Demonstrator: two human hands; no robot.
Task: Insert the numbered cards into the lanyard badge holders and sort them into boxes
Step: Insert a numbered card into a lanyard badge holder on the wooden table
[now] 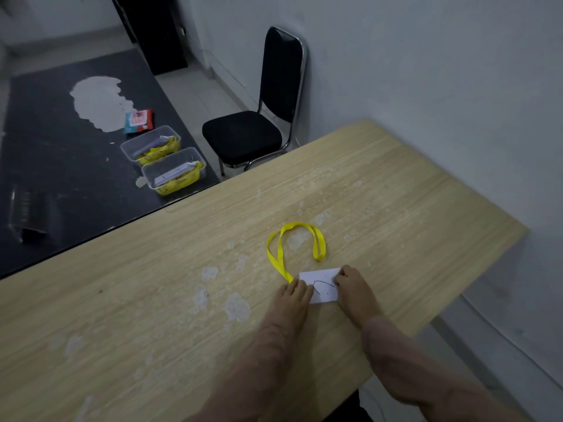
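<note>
Head view: your left hand [292, 295] presses fairly straight fingers on the card's [323, 288] left end; your right hand [353, 288] pinches its right edge. Card lies flat on the tabletop [152, 300], pen mark up. Lanyard [294, 226] loops away from the card's left end. Two boxes [149, 178] holding lanyards sit well apart on a dark table [61, 178].

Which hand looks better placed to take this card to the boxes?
Left, probably. The left hand rests on the card at its lanyard end, and both boxes sit on the dark table to the left; the right hand pinches the other end.
</note>
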